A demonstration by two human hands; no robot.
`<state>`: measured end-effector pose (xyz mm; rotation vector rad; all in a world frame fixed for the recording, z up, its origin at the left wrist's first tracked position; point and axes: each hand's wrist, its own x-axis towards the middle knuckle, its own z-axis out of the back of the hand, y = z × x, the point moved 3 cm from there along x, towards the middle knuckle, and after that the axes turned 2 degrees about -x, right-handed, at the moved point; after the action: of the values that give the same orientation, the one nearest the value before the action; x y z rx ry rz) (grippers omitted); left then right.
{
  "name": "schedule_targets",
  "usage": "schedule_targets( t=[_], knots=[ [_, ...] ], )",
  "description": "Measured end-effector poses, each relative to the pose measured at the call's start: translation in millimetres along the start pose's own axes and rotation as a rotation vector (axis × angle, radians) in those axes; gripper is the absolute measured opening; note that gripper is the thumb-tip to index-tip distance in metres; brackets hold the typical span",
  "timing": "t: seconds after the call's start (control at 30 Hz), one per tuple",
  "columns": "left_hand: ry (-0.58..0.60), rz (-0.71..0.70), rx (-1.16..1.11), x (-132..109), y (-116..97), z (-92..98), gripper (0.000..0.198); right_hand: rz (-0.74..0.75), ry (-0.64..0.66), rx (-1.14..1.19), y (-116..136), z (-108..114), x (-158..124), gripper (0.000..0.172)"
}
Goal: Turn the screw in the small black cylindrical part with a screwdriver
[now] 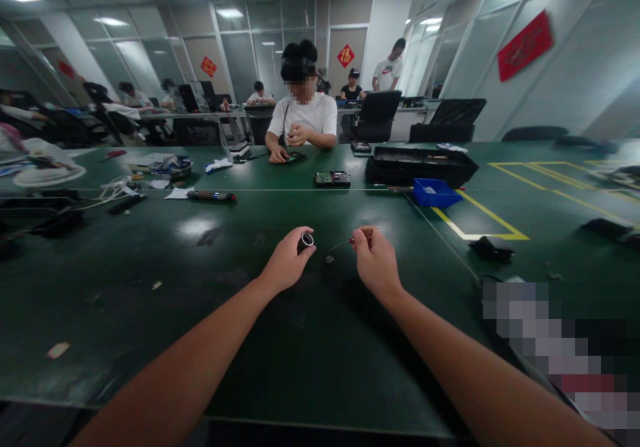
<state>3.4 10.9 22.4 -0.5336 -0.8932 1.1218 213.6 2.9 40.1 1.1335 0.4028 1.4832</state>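
My left hand (pixel 287 262) is closed around a small black cylinder with a shiny ring on its end (pixel 306 240), held just above the green table (pixel 210 314). My right hand (pixel 375 257) pinches a thin screwdriver with a reddish handle (pixel 349 242); its tip points left and down toward a small dark round part (pixel 329 259) lying on the table between my hands.
Across the table a person in a white shirt (pixel 303 117) works on a device. A circuit board (pixel 332 179), a blue bin (pixel 436 192), a long black case (pixel 420 164), a dark tool (pixel 211 196) and cables and clutter (pixel 120 190) lie farther off. Yellow tape lines (pixel 480 224) mark the right side.
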Motion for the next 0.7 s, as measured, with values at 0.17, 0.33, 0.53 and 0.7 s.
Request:
schedule_targets(
  t=[0.17,0.33,0.53,0.7],
  knots=[
    [0.024,0.023,0.099,-3,-10,-0.6,0.034,0.007,-0.019,0.026,1,0,-1,0.028],
    [0.122,-0.010,0.184,-6,-15,-5.9,0.023,0.017,-0.019,0.020,0,0,0,0.027],
    [0.165,-0.095,0.197,-7,-27,-13.3,0.019,0.033,-0.046,0.019,-1,1,0,0.026],
    [0.329,-0.065,0.305,4,-33,-19.4,0.020,0.030,-0.039,0.015,0,2,0,0.028]
  ],
)
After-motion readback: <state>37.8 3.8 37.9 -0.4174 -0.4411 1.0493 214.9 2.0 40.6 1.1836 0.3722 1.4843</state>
